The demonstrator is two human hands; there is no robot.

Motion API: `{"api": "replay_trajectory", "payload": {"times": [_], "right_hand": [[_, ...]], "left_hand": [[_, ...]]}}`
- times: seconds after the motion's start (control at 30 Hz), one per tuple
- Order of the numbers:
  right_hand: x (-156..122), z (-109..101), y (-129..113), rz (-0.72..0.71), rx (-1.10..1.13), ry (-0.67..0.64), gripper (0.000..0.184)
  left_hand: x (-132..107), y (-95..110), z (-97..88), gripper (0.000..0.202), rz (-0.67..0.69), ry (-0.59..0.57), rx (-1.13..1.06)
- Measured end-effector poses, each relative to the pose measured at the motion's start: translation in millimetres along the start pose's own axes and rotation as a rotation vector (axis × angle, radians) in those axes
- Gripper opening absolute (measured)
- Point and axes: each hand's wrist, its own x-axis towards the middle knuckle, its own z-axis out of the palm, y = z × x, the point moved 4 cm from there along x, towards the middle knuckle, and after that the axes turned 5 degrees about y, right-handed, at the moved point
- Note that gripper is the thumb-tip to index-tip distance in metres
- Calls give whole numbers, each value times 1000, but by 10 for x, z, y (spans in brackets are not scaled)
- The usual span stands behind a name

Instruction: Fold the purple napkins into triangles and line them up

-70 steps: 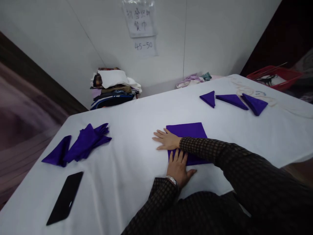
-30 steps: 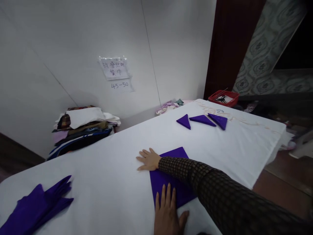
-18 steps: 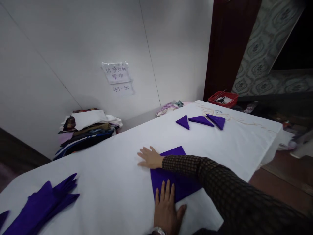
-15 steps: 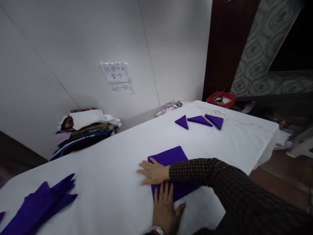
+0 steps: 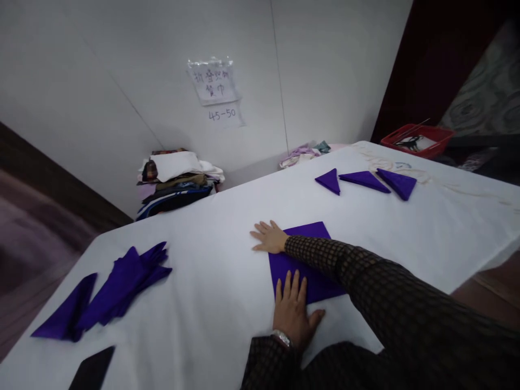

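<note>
Fingers (image 5: pixel 291 281) of the left hand (image 5: pixel 293 314) and right hand (image 5: pixel 271 239) lie flat and spread, gripping nothing, pressing the left edge of a folded purple napkin (image 5: pixel 319 290) on the middle of the bench (image 5: pixel 211 303). The cloth looks light, soft and apt to slide; its corners offer a pinch. Bare cover lies open around it.

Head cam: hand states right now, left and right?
Left hand: open, palm flat, fingers on the purple napkin at its near edge.
Right hand: open, flat at the napkin's far-left corner.
</note>
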Motion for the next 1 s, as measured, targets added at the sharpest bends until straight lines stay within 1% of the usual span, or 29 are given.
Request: {"api": "replay_trajectory", "payload": {"times": [0.1,0.23,0.3,0.37,0.43,0.57,0.63,0.67,0.77,0.87,1.0], "right_hand": [[134,-54,147,106,-31,39,74],[221,-227,326,319,-34,93,69],[198,-296,330,340,-15,104,68],[100,-327,245,271,3,123,68],[-84,-299,93,163,16,125,67],[-522,-103,-242,-74,26,44,68],[-639,4,-332,-149,28,-14,69],[-654,45,-346,-163,29,-36,69],[-555,94,-303,-157,34,-43,70],[-343,77,-194,-110,46,-13,70],[-54,66,-20,-27,20,-33,74]], "left_hand": [[-4,7,-13,78,3,-38,-1],[-10,34,-59,80,-1,-48,-19],[-9,50,-77,79,5,-47,-21],[-4,61,-83,79,7,-50,-19],[1,68,-81,80,2,-50,-23],[8,80,-71,81,-14,-46,-27],[9,87,-69,82,-19,-44,-28],[9,89,-68,82,-21,-44,-29],[10,96,-70,83,-24,-53,-45],[7,102,-76,84,-25,-66,-83],[-7,106,-88,83,-20,-70,-108]]}}
